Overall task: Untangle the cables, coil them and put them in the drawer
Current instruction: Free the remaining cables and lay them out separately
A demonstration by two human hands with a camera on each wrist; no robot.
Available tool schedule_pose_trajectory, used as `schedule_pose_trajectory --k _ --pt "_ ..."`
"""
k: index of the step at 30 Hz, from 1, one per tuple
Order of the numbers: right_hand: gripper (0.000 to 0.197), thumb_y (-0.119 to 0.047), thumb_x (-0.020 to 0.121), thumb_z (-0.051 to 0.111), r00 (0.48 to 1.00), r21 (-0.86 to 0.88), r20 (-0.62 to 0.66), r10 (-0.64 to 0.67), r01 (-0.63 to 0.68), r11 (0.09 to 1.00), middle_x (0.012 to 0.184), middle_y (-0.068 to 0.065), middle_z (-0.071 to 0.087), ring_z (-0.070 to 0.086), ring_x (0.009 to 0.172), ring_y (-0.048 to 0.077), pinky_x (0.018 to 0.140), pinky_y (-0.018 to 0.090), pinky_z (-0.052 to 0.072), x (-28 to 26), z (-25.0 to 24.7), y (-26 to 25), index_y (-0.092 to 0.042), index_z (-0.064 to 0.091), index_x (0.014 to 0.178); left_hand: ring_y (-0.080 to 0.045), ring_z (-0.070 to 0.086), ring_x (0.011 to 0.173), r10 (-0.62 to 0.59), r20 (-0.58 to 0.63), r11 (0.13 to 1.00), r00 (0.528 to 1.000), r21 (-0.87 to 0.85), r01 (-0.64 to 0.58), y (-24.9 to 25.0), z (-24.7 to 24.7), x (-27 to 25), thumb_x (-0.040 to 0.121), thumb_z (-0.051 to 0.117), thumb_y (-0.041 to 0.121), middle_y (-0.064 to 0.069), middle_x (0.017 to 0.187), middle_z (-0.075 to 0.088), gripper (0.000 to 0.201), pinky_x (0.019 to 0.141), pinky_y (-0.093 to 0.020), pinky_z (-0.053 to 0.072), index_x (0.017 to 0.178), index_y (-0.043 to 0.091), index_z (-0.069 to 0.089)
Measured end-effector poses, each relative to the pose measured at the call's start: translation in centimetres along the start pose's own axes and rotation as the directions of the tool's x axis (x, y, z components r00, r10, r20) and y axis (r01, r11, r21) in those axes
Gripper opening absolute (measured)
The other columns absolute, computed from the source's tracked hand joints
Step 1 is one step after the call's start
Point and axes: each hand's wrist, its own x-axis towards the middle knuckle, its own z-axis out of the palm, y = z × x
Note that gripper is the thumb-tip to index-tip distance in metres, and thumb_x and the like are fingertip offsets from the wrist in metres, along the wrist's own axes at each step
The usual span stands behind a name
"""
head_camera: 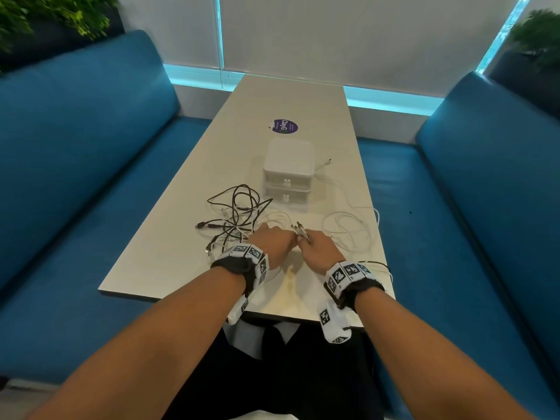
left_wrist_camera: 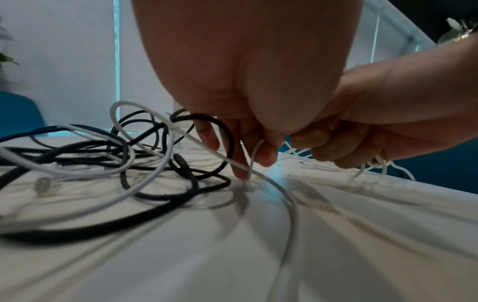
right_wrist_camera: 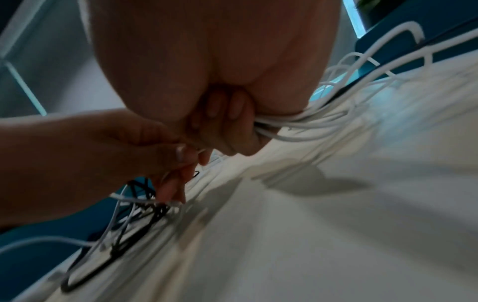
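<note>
White table (head_camera: 281,101) runs between two blue benches (head_camera: 75,140); pale blinds (head_camera: 348,34) behind, cyan light beneath; potted plants (head_camera: 54,13) in both corners.

Black cables (head_camera: 239,207), white cables (head_camera: 348,228), white drawer unit (head_camera: 288,168), off-white table (head_camera: 169,262), blue sofas (head_camera: 75,140), purple sticker (head_camera: 283,126)

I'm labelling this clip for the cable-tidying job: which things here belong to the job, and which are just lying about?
Part of the job:
- tangled black cables
- thin white cables, gripped in a bunch by the right hand
- left hand, pinching one white strand
- small white plastic two-drawer box, both drawers closed

Just lying about:
- round purple sticker
- blue padded benches
- green plants
</note>
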Motion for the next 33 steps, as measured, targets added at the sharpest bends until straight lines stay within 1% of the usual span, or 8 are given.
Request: schedule_pose_trajectory --k 3,7,10,13,19,25,30,33 --pt "0.025 -0.027 0.1 0.048 0.996 0.074 0.084 0.034 -0.041 0.996 0.099 0.007 0.068 0.061 0.088 0.024 0.07 0.03 0.041 0.1 -0.6 0.1 -0.011 0.067 0.106 -0.03 0.061 0.088 -0.045 -0.015 0.991 0.999 -0.125 0.043 -0.4 -0.2 -0.3 0.095 0.05 0.017 -0.009 0.096 0.065 0.01 0.076 -0.041 0.05 0.1 0.017 0.058" --pt "0.02 -0.03 0.097 0.052 0.995 0.019 0.104 -0.003 0.001 1.0 0.096 0.006 0.069 0.063 0.091 0.026 0.074 0.032 0.043 0.1 -1.2 0.6 -0.014 0.065 0.099 -0.026 0.061 0.086 -0.058 -0.065 0.976 0.996 -0.214 0.043 -1.2 -0.1 -0.5 0.102 0.047 0.03 -0.006 0.095 0.063 0.019 0.073 -0.037 0.049 0.094 0.017 0.059" --pt "0.013 -0.032 0.095 0.057 0.997 -0.034 0.068 0.021 -0.019 0.999 0.098 0.004 0.07 0.062 0.093 0.024 0.074 0.031 0.041 0.2 -1.5 1.0 -0.021 0.064 0.094 -0.021 0.055 0.081 -0.051 -0.086 0.994 0.995 -0.097 0.043 -1.3 0.0 -0.8 0.104 0.041 0.039 -0.002 0.093 0.058 0.03 0.068 -0.033 0.039 0.097 0.016 0.058" --pt "0.015 -0.031 0.094 0.059 0.998 -0.065 0.044 0.038 -0.036 0.997 0.098 0.006 0.07 0.062 0.094 0.025 0.077 0.033 0.044 0.2 -2.0 1.3 -0.018 0.066 0.096 -0.022 0.052 0.08 -0.011 -0.076 0.999 0.997 0.044 0.015 -0.8 -0.2 -0.6 0.106 0.037 0.036 -0.006 0.098 0.063 0.032 0.068 -0.032 0.036 0.105 0.014 0.061" --pt "0.024 -0.03 0.098 0.054 0.984 -0.1 -0.058 0.17 -0.175 0.98 0.111 0.011 0.067 0.06 0.105 0.031 0.077 0.031 0.039 0.7 -3.8 3.3 -0.014 0.065 0.112 -0.027 0.055 0.101 0.089 -0.077 0.988 0.993 0.137 -0.078 -1.8 0.3 -0.5 0.105 0.04 0.027 -0.004 0.11 0.05 0.022 0.068 -0.038 0.042 0.113 0.016 0.057" --pt "0.03 -0.032 0.103 0.043 0.952 -0.278 -0.176 0.25 -0.292 0.915 0.114 0.012 0.065 0.058 0.109 0.031 0.076 0.03 0.034 -0.2 -4.4 4.7 -0.011 0.06 0.116 -0.026 0.05 0.111 0.108 -0.11 0.96 0.988 0.271 -0.074 -2.0 1.3 -0.8 0.105 0.034 0.031 -0.002 0.116 0.061 0.03 0.096 -0.044 0.034 0.118 0.02 0.059" --pt "0.03 -0.031 0.104 0.034 0.964 -0.133 -0.242 0.113 -0.148 0.98 0.099 0.015 0.066 0.06 0.092 0.036 0.068 0.033 0.035 0.1 -2.8 3.4 -0.012 0.057 0.104 -0.027 0.05 0.111 0.098 -0.097 0.948 0.991 0.312 -0.063 -0.7 1.4 -0.5 0.103 0.039 0.032 0.0 0.111 0.062 0.026 0.099 -0.048 0.029 0.117 0.024 0.06" --pt "0.034 -0.035 0.104 0.035 0.982 -0.102 -0.188 0.035 -0.055 0.993 0.098 0.016 0.067 0.06 0.093 0.036 0.071 0.036 0.04 0.2 -1.9 1.7 -0.011 0.06 0.103 -0.026 0.05 0.108 0.077 -0.114 0.953 0.991 0.301 -0.039 -0.3 1.4 -0.2 0.101 0.043 0.028 0.001 0.109 0.063 0.023 0.098 -0.048 0.031 0.116 0.024 0.06"
